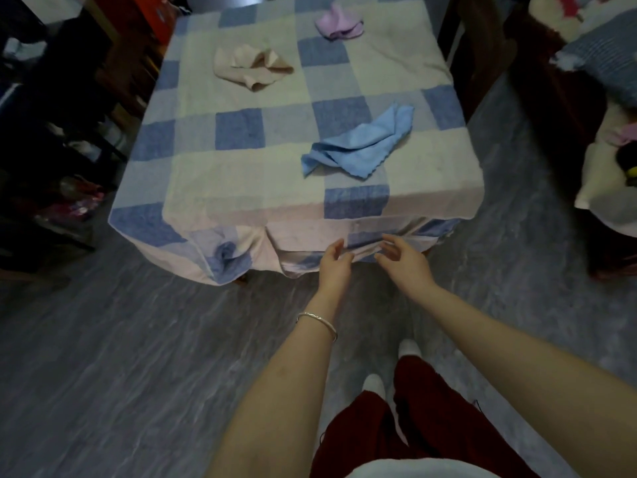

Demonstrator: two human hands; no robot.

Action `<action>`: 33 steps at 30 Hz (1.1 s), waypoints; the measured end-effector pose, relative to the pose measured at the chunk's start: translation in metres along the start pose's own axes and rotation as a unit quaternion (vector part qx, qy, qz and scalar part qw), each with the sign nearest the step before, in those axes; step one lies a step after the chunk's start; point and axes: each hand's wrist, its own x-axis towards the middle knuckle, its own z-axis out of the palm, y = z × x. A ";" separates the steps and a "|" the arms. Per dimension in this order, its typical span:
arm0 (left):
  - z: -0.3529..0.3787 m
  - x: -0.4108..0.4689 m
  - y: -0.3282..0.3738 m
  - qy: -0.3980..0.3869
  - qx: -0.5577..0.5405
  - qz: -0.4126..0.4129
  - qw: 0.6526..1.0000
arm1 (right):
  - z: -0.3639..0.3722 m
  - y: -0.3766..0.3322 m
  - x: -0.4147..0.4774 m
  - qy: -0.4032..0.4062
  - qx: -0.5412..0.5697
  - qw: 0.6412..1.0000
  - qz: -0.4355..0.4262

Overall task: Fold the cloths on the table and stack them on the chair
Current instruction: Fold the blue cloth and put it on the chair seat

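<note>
Currently all three cloths lie on the table (220, 181), none in hand. Blue cloth (358, 146) is nearest: crumpled, just past the near edge, well ahead of both hands. Beige cloth (251, 67) is far left, purple cloth (339, 25) at the far end. Both arms reach forward and down, hands side by side, close but apart, in front of the tablecloth (303, 232) drape. Left hand (334, 267): fingers loosely bent, bracelet (319, 322) on wrist. Right hand (403, 260): fingers relaxed, slightly spread. Both hold nothing. Contact with the drape: can't tell.
</note>
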 end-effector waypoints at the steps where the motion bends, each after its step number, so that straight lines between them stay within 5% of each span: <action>1: 0.003 0.005 0.004 0.002 0.001 0.000 1.000 | -0.002 -0.004 0.007 -0.002 -0.002 1.000 -0.002; 33: 0.060 0.169 0.118 0.087 -0.050 -0.061 0.993 | -0.052 -0.081 0.237 -0.063 -0.076 0.995 -0.033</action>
